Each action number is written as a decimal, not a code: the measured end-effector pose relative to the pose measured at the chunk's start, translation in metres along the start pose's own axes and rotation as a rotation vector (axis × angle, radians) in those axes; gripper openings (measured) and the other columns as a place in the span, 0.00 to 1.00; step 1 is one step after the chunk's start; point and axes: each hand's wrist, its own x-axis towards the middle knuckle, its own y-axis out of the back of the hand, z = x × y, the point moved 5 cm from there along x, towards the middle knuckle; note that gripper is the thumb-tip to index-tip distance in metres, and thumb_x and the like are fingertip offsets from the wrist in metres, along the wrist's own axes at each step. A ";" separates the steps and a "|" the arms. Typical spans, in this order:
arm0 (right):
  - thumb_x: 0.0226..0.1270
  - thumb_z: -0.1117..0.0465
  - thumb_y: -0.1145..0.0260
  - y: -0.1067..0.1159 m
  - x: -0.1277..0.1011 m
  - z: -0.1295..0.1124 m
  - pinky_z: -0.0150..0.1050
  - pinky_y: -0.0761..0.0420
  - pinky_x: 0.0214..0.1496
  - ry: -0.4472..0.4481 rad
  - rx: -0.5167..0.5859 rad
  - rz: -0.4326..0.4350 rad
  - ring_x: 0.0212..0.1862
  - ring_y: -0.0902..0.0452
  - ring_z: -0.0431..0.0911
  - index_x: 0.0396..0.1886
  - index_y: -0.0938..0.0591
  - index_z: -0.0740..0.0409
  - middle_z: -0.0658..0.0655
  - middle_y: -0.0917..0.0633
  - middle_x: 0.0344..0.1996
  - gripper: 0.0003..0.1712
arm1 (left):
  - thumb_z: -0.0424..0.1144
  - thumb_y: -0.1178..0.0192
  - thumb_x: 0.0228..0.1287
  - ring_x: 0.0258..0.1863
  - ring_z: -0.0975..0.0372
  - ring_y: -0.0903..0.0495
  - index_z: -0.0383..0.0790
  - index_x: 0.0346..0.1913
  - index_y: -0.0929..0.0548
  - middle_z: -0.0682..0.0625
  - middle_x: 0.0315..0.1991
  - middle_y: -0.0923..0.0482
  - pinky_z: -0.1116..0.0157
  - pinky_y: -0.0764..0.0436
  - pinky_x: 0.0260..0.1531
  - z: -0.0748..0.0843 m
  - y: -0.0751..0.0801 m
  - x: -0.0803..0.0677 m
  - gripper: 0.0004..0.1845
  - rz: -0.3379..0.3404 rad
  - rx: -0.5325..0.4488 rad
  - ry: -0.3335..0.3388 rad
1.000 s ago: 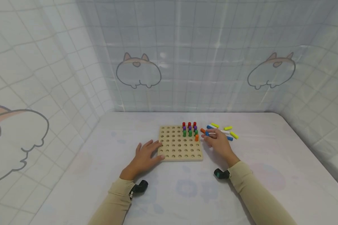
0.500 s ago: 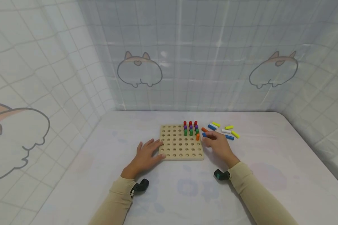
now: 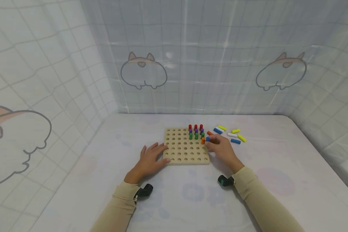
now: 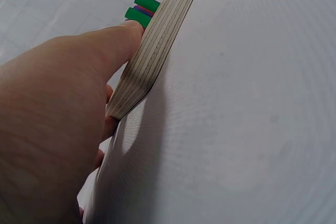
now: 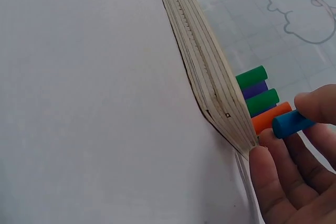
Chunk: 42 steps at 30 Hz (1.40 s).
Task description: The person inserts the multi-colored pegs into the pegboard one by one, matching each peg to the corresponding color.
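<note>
A wooden pegboard [image 3: 177,148] with rows of holes lies flat on the table. Red pegs [image 3: 195,126], purple pegs [image 3: 196,130], green pegs [image 3: 196,136] and one orange peg [image 3: 203,140] stand upright at its far right. My left hand [image 3: 148,162] rests at the board's left side, fingers spread, with thumb and index finger touching the board. Between thumb and fingers my right hand [image 3: 222,149] pinches a blue peg [image 5: 291,124], held beside the standing orange peg by the board's right edge. Whether the blue peg touches anything else, I cannot tell.
To the right of the board lie loose pegs: an orange one [image 3: 210,133], a blue one [image 3: 218,131], another blue one [image 3: 235,141], a white one [image 3: 232,135] and several yellow pegs [image 3: 241,138]. A patterned curtain [image 3: 208,87] surrounds the table [image 3: 188,199].
My right hand has carried the blue peg left from the loose pegs to the board's right edge. My left hand stays in place against the board.
</note>
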 end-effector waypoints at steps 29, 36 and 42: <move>0.69 0.58 0.31 -0.005 -0.003 -0.001 0.39 0.16 0.43 0.067 -0.044 0.026 0.45 0.19 0.48 0.53 0.18 0.59 0.56 0.15 0.48 0.15 | 0.62 0.44 0.68 0.76 0.49 0.46 0.49 0.75 0.31 0.49 0.75 0.36 0.34 0.64 0.69 -0.004 -0.002 -0.002 0.36 0.012 -0.010 -0.008; 0.69 0.58 0.31 -0.007 -0.003 -0.003 0.41 0.16 0.47 0.056 -0.079 0.008 0.47 0.19 0.48 0.51 0.17 0.57 0.54 0.15 0.47 0.14 | 0.61 0.43 0.68 0.76 0.49 0.46 0.48 0.74 0.31 0.49 0.74 0.36 0.34 0.63 0.69 -0.002 0.000 -0.001 0.36 0.019 -0.014 -0.012; 0.69 0.56 0.31 -0.005 -0.003 -0.003 0.42 0.18 0.49 0.058 -0.109 0.011 0.49 0.20 0.48 0.50 0.16 0.56 0.53 0.15 0.46 0.14 | 0.61 0.43 0.68 0.76 0.49 0.47 0.48 0.75 0.31 0.49 0.75 0.36 0.35 0.64 0.69 -0.001 0.000 0.000 0.36 0.015 -0.018 -0.010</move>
